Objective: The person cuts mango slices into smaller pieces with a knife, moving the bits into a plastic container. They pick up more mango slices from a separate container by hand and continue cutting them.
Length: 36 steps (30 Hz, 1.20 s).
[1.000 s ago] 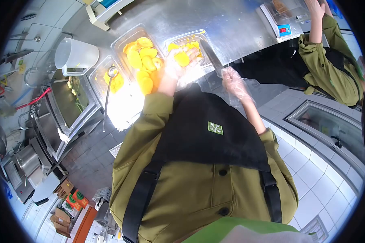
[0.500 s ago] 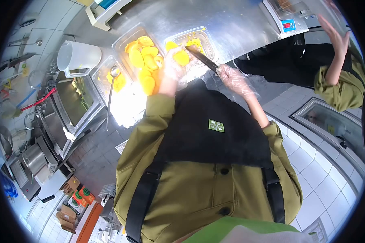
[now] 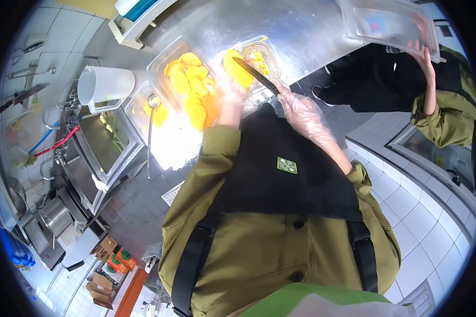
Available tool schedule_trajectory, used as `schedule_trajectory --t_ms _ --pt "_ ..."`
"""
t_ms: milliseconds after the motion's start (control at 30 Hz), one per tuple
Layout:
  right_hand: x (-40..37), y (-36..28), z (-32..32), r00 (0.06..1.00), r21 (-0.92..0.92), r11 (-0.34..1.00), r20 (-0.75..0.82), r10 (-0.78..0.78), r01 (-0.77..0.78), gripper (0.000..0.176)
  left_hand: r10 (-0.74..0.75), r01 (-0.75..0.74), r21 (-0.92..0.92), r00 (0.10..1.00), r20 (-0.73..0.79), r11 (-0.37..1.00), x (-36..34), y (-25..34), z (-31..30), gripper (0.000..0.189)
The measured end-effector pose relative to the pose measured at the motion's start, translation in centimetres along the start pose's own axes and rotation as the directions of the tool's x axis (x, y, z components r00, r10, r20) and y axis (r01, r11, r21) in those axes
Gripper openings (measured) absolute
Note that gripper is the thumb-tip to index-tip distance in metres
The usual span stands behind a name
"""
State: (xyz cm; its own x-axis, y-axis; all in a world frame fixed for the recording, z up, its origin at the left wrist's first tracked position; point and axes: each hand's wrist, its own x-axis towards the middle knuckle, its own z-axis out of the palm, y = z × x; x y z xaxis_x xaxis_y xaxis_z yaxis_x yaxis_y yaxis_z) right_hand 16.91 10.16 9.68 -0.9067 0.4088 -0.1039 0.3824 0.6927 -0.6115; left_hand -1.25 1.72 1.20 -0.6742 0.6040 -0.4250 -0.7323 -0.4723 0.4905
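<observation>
My left hand (image 3: 231, 95), in a clear plastic glove, holds a peeled yellow mango half (image 3: 240, 70). In my right hand (image 3: 304, 113), also gloved, is a knife (image 3: 257, 76) with a dark blade, its fingers wrapped round the handle. The blade lies across the mango half, with its tip near the far side. Behind them a clear tray (image 3: 274, 53) contains small yellow diced pieces. Just left of my left hand, a larger clear tub (image 3: 157, 65) is filled with peeled mango halves (image 3: 189, 79). Bright glare washes out part of my left hand.
A long-handled ladle (image 3: 150, 132) rests in another clear tub (image 3: 137, 100) with yellow fruit. A white pitcher (image 3: 108, 87) stands beside the sink (image 3: 135, 140). At right, a co-worker's hand (image 3: 424, 58) holds a clear container (image 3: 391, 26) over the steel counter (image 3: 301, 31).
The mango half and knife have shifted slightly, and the blade now lies across the fruit. The co-worker, hand raised before, now holds a clear container, hiding the scale.
</observation>
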Motion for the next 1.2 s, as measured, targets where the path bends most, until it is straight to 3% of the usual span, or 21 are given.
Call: schedule_trajectory --t_ms 67,133,167,233,267,333,367,433,467,533,633,700,767,867,967,1033,1200 --pt "0.0 -0.5 0.0 1.0 -0.041 0.999 0.011 0.026 -0.025 0.045 0.037 -0.036 0.08 0.999 -0.022 0.996 0.0 -0.3 1.0 0.071" --pt "0.0 -1.1 -0.3 0.998 -0.083 0.995 0.023 0.051 -0.049 0.045 0.009 -0.013 -0.015 0.971 -0.239 1.0 -1.0 0.2 3.5 0.066" --pt "0.0 -1.4 -0.4 0.998 -0.089 0.994 0.013 0.058 -0.057 0.046 0.005 -0.008 -0.014 0.971 -0.237 1.0 0.6 -1.0 1.0 0.066" --pt "0.0 -1.9 -0.6 0.997 -0.097 0.993 0.001 0.071 -0.071 0.047 0.36 -0.322 0.412 0.933 -0.017 0.853 5.2 -4.4 -6.2 0.056" --pt "0.0 -2.0 -0.6 0.997 -0.103 0.992 -0.002 0.077 -0.076 0.048 0.355 -0.318 0.411 0.935 -0.014 0.854 5.0 -4.3 -5.9 0.056" --pt "0.1 -2.4 -1.0 0.996 -0.108 0.99 -0.012 0.087 -0.088 0.048 0.285 -0.286 0.008 0.957 0.043 0.958 4.2 -3.5 -4.4 0.05" --pt "0.1 -2.6 -1.2 0.996 -0.102 0.991 -0.009 0.089 -0.09 0.049 0.279 -0.279 0.011 0.959 0.048 0.96 3.4 -2.9 -3.2 0.05" --pt "0.1 -3.3 -1.9 0.995 -0.092 0.99 -0.012 0.102 -0.103 0.05 0.481 -0.37 0.577 0.876 -0.044 0.728 1.7 -2.1 -1.3 0.048" --pt "0.1 -3.9 -2.4 0.992 -0.087 0.988 0.014 0.126 -0.125 0.051 0.472 -0.366 0.581 0.881 -0.036 0.727 1.8 -2.1 -1.5 0.048" --pt "-0.1 -4.5 -2.6 0.986 -0.074 0.984 0.027 0.163 -0.161 0.052 0.266 -0.284 0.426 0.958 0.102 0.859 2.6 -1.5 -2.1 0.049" --pt "-0.7 -5.1 -2.9 0.971 -0.157 0.969 0.114 0.21 -0.191 0.054 0.191 -0.278 0.38 0.949 0.251 0.882 2.5 0.0 -0.3 0.063" --pt "-1.3 -5.6 -2.8 0.954 -0.224 0.954 0.177 0.241 -0.199 0.055 0.147 -0.21 0.294 0.964 0.224 0.932 0.8 1.2 2.2 0.07" --pt "-2.0 -5.5 -2.7 0.96 -0.22 0.958 0.167 0.225 -0.186 0.057 0.041 -0.068 0.111 0.973 0.227 0.991 -1.3 2.3 4.4 0.056" --pt "-2.7 -5.2 -4.0 0.958 -0.244 0.955 0.189 0.217 -0.168 0.058 0.077 -0.081 0.036 0.99 0.116 0.996 1.3 0.9 2.0 0.061" --pt "-2.5 -6.4 -6.3 0.935 -0.252 0.945 0.23 0.27 -0.211 0.057 0.038 -0.026 -0.06 0.978 0.206 0.998 -0.5 1.8 4.3 0.062" --pt "-2.6 -6.4 -6.3 0.982 -0.162 0.973 0.061 0.178 -0.167 0.058 0.064 -0.072 0.037 0.981 0.183 0.997 -1.2 1.8 5.0 0.061" --pt "-1.8 -6.7 -5.4 0.979 -0.231 0.953 0.004 0.203 -0.197 0.061 0.138 -0.187 0.246 0.969 0.205 0.951 -0.7 1.1 4.9 0.067"
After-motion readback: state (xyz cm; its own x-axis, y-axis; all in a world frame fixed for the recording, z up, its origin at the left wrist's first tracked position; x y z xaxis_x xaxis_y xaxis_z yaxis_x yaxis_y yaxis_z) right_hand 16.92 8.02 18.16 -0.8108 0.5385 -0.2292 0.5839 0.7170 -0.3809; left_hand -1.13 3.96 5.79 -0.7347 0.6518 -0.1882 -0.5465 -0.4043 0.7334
